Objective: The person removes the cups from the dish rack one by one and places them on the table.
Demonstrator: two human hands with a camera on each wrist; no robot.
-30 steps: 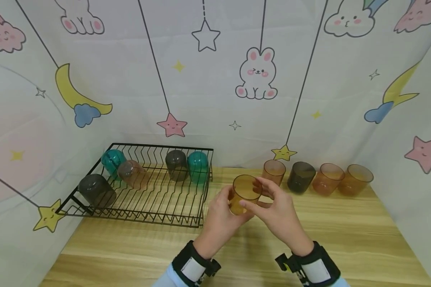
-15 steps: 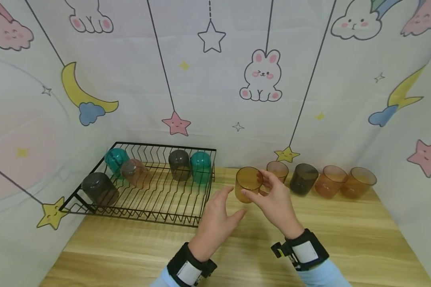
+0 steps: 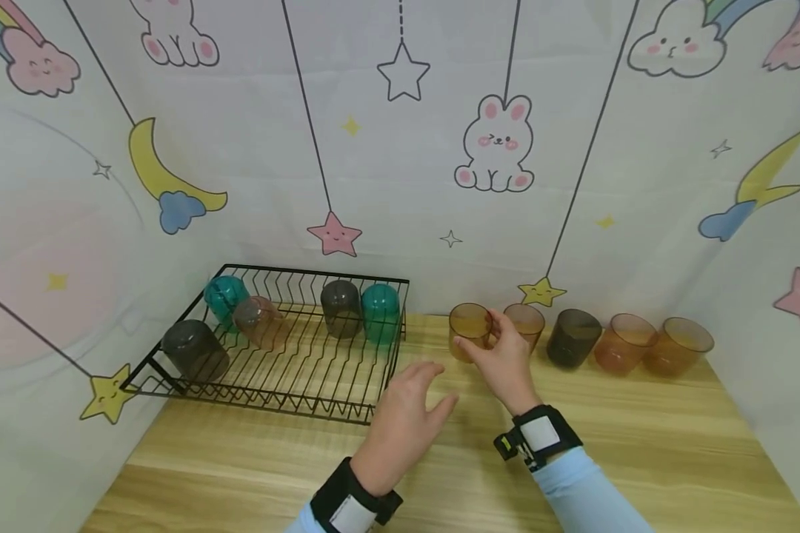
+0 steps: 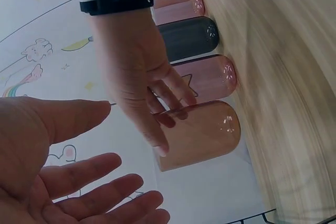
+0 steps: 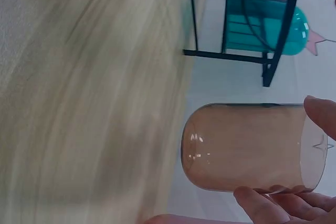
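Observation:
My right hand [image 3: 507, 374] holds a clear amber cup [image 3: 468, 329] upright, thumb on the near side and fingers round the right side near the rim. Whether its base touches the table I cannot tell. The same amber cup [image 5: 241, 148] spans the right wrist view, mouth toward the hand. Just right of it stands a pinkish cup [image 3: 527, 320], partly behind my fingers. My left hand [image 3: 403, 422] hovers to the lower left, apart from the cup, its fingers spread and holding nothing; in the left wrist view, the palm of this left hand [image 4: 68, 177] faces the cup.
Farther right in the row, a dark grey cup [image 3: 573, 340], a pink cup [image 3: 625, 344] and an amber cup [image 3: 678, 346] stand mouth up. At left, a black wire rack [image 3: 293, 377] bears several upside-down cups, including a teal cup [image 3: 380, 314]. A printed cloth hangs behind.
Both hands held the amber cup at first; the left hand has let go and drawn back. The right hand has carried the cup back toward the left end of the cup row.

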